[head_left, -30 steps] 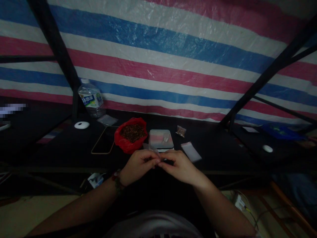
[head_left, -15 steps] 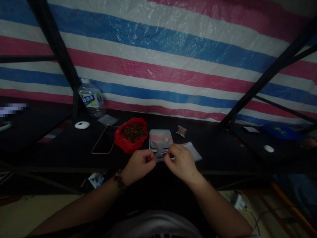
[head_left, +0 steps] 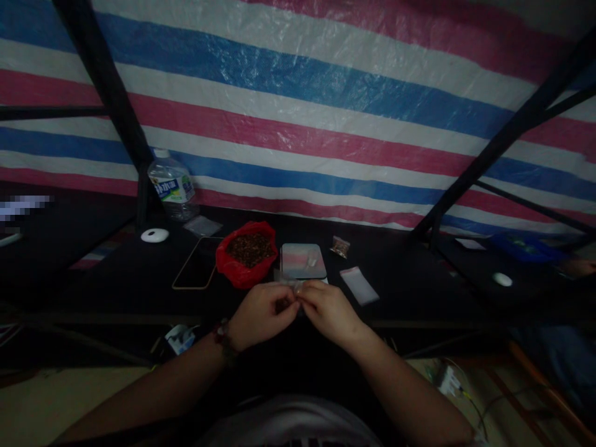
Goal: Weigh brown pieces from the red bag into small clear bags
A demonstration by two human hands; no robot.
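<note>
My left hand and my right hand meet at the table's front edge, fingers closed and pinching a small clear plastic bag. Most of the bag is hidden behind the fingers. Just beyond them lies a flat scale with a shiny top and a small pale object on it, too dim to name. Left of the scale, an open red plastic bag holds brown grain-like bits. A small filled clear packet lies right of the scale, and a stack of flat clear bags rests beside my right hand.
A phone, a white oval object, a flat clear bag and a large water bottle stand or lie to the left. Dark metal posts frame a striped sheet. At far right are a blue bag and another person's hand.
My hands have come together, the right moving left toward the left hand. The clear bag between them is now mostly covered by fingers, and the flat bags at right show more fully.
</note>
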